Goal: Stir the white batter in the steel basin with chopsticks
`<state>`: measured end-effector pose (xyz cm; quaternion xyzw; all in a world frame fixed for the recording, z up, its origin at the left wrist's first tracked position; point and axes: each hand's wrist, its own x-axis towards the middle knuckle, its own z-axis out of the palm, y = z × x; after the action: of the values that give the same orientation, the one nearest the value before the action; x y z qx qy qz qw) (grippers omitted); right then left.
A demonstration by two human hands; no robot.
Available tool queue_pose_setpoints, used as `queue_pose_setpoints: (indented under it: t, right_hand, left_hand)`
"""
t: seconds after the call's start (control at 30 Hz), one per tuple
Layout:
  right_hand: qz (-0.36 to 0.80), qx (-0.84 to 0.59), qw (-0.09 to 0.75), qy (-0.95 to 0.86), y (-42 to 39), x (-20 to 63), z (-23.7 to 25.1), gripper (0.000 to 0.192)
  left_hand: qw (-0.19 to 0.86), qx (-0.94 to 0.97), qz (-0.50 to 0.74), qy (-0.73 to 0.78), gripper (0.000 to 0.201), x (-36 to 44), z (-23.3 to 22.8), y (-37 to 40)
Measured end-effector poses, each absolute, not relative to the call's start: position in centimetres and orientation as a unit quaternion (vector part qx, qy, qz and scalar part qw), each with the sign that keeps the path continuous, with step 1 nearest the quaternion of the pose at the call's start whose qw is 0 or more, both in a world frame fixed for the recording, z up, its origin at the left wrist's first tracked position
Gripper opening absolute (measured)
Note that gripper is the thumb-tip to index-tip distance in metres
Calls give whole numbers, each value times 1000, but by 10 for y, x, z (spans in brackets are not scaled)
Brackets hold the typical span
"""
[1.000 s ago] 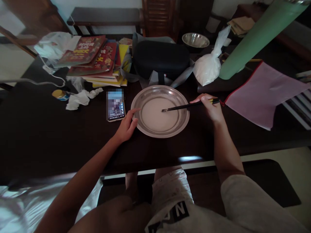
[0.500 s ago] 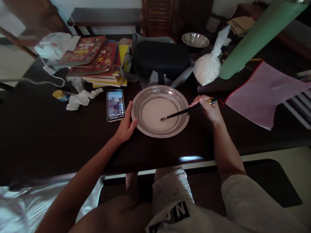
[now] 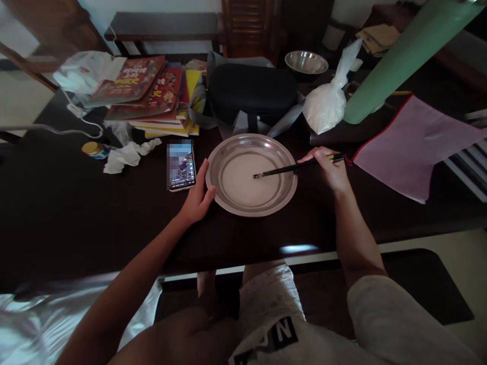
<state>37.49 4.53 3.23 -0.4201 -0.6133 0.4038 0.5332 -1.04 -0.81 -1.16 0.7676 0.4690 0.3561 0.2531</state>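
A round metal plate (image 3: 219,195) with pale liquid (image 3: 243,185) in it sits on the dark table (image 3: 76,218) in front of me. My right hand (image 3: 330,170) holds black chopsticks (image 3: 289,168) whose tips rest in the liquid near the plate's middle. My left hand (image 3: 198,198) rests against the plate's left rim, fingers apart, thumb touching the edge. A phone (image 3: 181,164) with a lit screen lies just left of the plate, beside my left hand.
A stack of books (image 3: 152,94), a black case (image 3: 253,91), a tied white plastic bag (image 3: 327,104), a metal bowl (image 3: 306,62), a green tube (image 3: 395,56) and a pink pouch (image 3: 414,147) crowd the far side. Crumpled tissue (image 3: 127,153) and a small jar (image 3: 93,148) lie at left.
The chopstick tips swung down toward me in the liquid, then back up to the plate's middle. My left hand stays at the rim, thumb shifted slightly.
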Motion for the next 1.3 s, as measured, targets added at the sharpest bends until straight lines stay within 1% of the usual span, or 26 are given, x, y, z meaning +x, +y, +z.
queue_pose_setpoints:
  t: [0.07,0.2,0.37,0.53,0.67,0.77,0.83,0.93,1.0,1.1,1.17,1.3]
  right_hand:
    - [410,-418,531,-612,45,375,33,30]
    - [401,-417,489,-653,45,374,34,34]
    - [399,-436,524,-613,44,374,36,35]
    - [402,-415,490,-653,45,374,33,34]
    - [407,-425,528,-613,45,375,33,32]
    - [429,-403,501,-634,44,374,34,32]
    - [422,-398,483,-655,44,373,34,32]
    - [403,-422,507,-634,44,373,35,33]
    - [411,-429,519,-614,44,374,35,33]
    - [426,-411,487,-642,44,373,35,36]
    - [415,-407,474,-661,44,373,35,36]
    - [407,-428,518,-619,44,373,35,33]
  left_hand:
    - [253,767,357,469,78,-10,-12,-8]
    - [253,767,361,467,78,-12,-14,-8]
    - [251,772,372,449,77,-14,-17,-6]
    - [248,773,381,442,76,-15,-20,-6]
    - [248,775,382,439,76,-16,-20,-6]
    - [247,778,380,436,75,-16,-19,-5]
    - [243,779,381,435,75,-16,-20,-5]
    - [242,780,380,434,75,-15,-21,-5]
    - [243,780,378,436,75,-16,-21,-4]
    - [244,778,379,438,75,-16,-21,-5]
    - [245,777,379,439,76,-16,-21,-5]
    - [247,778,376,439,75,-16,-20,-5]
